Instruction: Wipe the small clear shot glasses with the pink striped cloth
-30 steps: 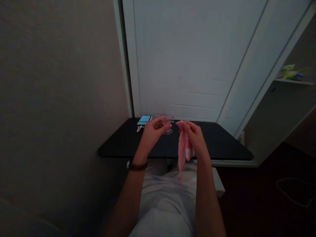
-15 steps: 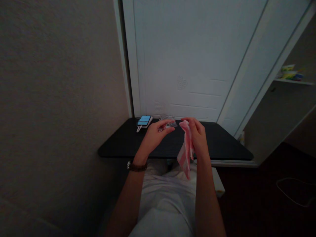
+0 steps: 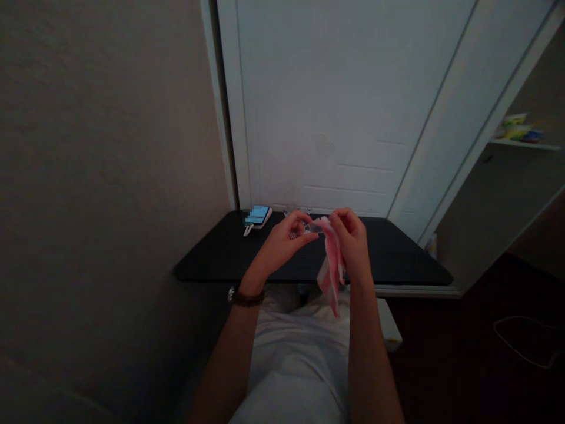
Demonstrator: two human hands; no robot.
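Observation:
My left hand (image 3: 286,237) is closed round a small clear plastic piece (image 3: 314,227), most of it hidden by the fingers. In my right hand (image 3: 352,234) is a pink-and-white striped cloth (image 3: 332,268), pinched near its top so that the rest hangs down past the table's front edge. The cloth's upper edge meets the clear piece between the two hands. Another clear plastic object (image 3: 296,209) stands on the table just behind my left hand, and its exact kind cannot be made out.
The black table (image 3: 220,256) stands against white door panels (image 3: 326,106). At its back left lies a lit phone (image 3: 257,215) with a white cable (image 3: 248,230). A white box (image 3: 388,324) sits below the table at right. Packets (image 3: 521,129) rest on a shelf far right.
The hands have come together: the clear piece has moved right and now touches the top of the cloth. The cloth still hangs from my right hand.

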